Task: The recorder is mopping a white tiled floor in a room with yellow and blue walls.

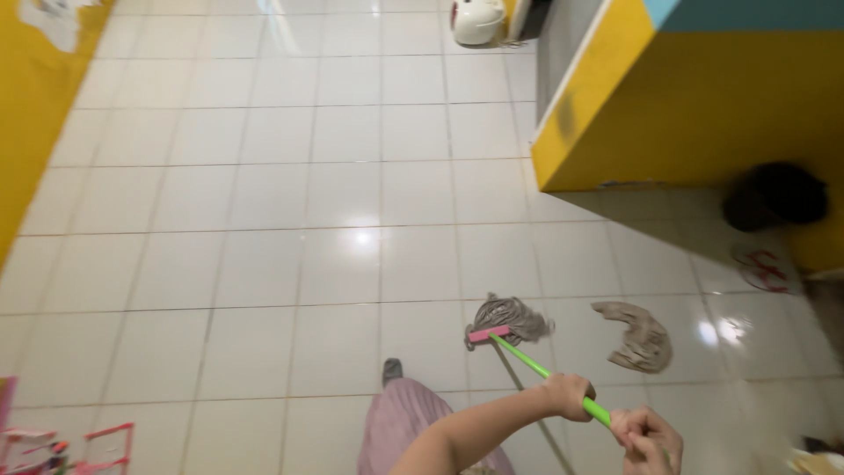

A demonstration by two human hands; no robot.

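A mop with a green handle (536,367), a pink clamp (488,334) and grey strings (514,317) rests on the white tiled floor (264,220). My left hand (567,393) grips the handle lower down. Just behind it, my right hand (646,438) grips the handle's upper end at the bottom edge of the view. A crumpled grey-brown rag (637,334) lies on the tiles to the right of the mop head, apart from it. My lilac skirt (404,427) and one foot (392,369) show below.
A yellow block with a grey side (686,105) stands at the right, a dark round object (775,195) at its foot. A white rounded appliance (477,19) sits at the far end. A yellow wall (26,132) runs along the left. Pink frames (105,444) stand bottom left.
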